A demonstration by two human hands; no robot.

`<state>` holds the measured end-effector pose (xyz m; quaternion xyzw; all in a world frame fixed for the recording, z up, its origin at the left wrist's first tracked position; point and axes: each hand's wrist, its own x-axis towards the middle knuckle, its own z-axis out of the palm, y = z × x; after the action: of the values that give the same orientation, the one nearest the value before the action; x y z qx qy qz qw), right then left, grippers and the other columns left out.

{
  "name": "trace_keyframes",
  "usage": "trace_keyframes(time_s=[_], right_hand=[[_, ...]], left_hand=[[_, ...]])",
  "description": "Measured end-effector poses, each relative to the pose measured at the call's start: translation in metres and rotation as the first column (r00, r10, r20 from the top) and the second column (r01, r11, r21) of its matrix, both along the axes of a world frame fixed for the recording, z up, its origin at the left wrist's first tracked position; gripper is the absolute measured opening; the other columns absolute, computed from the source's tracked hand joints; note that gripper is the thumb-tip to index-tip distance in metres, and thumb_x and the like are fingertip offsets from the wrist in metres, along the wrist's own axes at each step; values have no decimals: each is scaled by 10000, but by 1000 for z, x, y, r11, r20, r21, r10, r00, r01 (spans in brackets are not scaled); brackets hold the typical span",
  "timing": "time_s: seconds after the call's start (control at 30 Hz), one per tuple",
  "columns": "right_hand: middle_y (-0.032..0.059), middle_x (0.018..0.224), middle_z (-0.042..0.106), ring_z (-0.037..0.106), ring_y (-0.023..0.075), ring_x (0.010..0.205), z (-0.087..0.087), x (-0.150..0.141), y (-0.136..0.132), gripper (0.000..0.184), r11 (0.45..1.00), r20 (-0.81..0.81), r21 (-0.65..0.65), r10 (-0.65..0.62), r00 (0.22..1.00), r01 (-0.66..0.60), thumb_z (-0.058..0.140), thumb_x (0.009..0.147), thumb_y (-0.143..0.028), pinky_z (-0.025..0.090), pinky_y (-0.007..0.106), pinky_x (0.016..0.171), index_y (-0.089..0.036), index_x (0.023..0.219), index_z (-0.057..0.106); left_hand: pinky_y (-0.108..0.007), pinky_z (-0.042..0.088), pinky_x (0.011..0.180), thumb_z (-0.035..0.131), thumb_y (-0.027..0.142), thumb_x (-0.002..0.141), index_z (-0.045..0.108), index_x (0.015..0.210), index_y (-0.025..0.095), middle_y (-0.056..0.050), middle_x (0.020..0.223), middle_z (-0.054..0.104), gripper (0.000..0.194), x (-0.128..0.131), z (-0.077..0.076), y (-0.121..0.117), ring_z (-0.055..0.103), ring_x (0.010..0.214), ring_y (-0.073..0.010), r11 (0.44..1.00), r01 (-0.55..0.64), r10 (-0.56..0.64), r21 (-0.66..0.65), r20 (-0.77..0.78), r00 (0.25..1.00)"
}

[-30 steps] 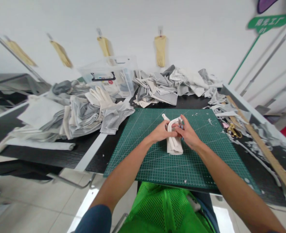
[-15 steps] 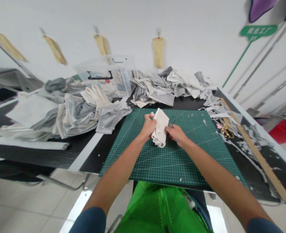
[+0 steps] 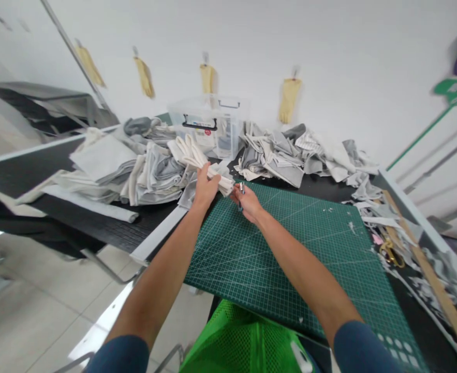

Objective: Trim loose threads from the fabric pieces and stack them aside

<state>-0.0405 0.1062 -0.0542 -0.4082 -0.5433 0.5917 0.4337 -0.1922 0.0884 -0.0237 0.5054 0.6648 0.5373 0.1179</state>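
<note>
My left hand [image 3: 205, 189] is closed around a folded off-white cloth [image 3: 225, 183], by the right side of the left-hand cloth pile [image 3: 154, 173]. The far end of the cloth runs up against a cream folded piece in the pile, and I cannot tell where one stops. Just right of it, my right hand [image 3: 249, 204] grips a small silver tool [image 3: 241, 188] with a bluish lower part; its exact kind is unclear. The right fingertips are close to the cloth's near end. Both hands are above the upper left of a green cutting mat [image 3: 290, 248].
Behind the pile stands a clear plastic box [image 3: 230, 137]. A second heap of grey and white cloth [image 3: 278, 155] lies behind the mat. To the right are gold-handled scissors [image 3: 391, 254], scraps and a wooden strip [image 3: 441, 290]. Yellow gloves [image 3: 289, 101] hang on the wall.
From the middle of the mat, both hands have moved left and away from me to the pile, the left carrying the folded cloth. The silver tool stays in the right hand. The view has turned left.
</note>
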Motion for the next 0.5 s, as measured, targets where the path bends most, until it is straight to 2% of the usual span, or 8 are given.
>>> trace_keyframes(time_s=[0.03, 0.1, 0.2, 0.27, 0.33, 0.4, 0.5], right_hand=[[13, 1125, 721, 694, 110, 919, -2, -6, 3, 178, 1000, 8, 11, 4, 1000, -4, 540, 950, -229, 571, 237, 812, -251, 1121, 586], [40, 1184, 710, 700, 115, 939, -10, -7, 9, 197, 999, 45, 31, -19, 999, 17, 515, 966, -241, 576, 245, 813, -243, 1152, 580], [70, 1191, 700, 699, 134, 896, -24, 13, 21, 233, 994, 157, 73, -98, 983, 87, 486, 969, -256, 569, 255, 744, -229, 1176, 589], [54, 1111, 716, 681, 145, 831, -30, 35, 31, 249, 983, 256, 127, -160, 953, 131, 506, 952, -269, 555, 266, 726, -228, 1170, 619], [35, 1018, 725, 661, 169, 863, -33, 60, 44, 239, 961, 358, 211, -248, 900, 181, 555, 914, -263, 547, 293, 811, -226, 1123, 663], [53, 979, 721, 653, 207, 927, -32, 84, 57, 235, 924, 444, 302, -354, 823, 235, 578, 889, -252, 524, 338, 913, -205, 1087, 697], [110, 1026, 719, 649, 249, 995, -28, 117, 78, 286, 869, 527, 416, -470, 708, 267, 558, 889, -212, 484, 385, 1005, -159, 1121, 718]], left_hand=[[-399, 441, 1173, 594, 268, 860, 514, 1490, 194, -156, 1512, 519, 639, -7, -3, -2, 532, 1405, -290, 999, -46, 45, -19, -66, 997], [-456, 425, 1181, 609, 269, 858, 499, 1513, 150, -221, 1512, 501, 675, -11, -12, -8, 523, 1418, -348, 983, -118, 87, -138, -209, 974], [-530, 480, 1051, 585, 272, 883, 549, 1451, 132, -289, 1309, 626, 587, -1, -26, -15, 628, 1255, -426, 902, -255, 105, -350, -394, 913], [-509, 515, 959, 540, 237, 905, 584, 1397, 142, -284, 1220, 677, 504, 10, -28, -15, 688, 1139, -415, 852, -259, 33, -455, -447, 894], [-474, 530, 925, 487, 208, 931, 613, 1348, 154, -251, 1153, 717, 439, 21, -27, -9, 711, 1097, -384, 821, -253, -32, -511, -484, 874], [-440, 534, 930, 436, 194, 964, 619, 1343, 172, -211, 1120, 737, 421, 33, -26, -1, 718, 1090, -341, 824, -246, -72, -511, -525, 848], [-403, 521, 970, 423, 201, 986, 619, 1378, 210, -171, 1259, 702, 439, 52, -31, 13, 685, 1140, -290, 907, -69, -206, -416, -581, 788]])
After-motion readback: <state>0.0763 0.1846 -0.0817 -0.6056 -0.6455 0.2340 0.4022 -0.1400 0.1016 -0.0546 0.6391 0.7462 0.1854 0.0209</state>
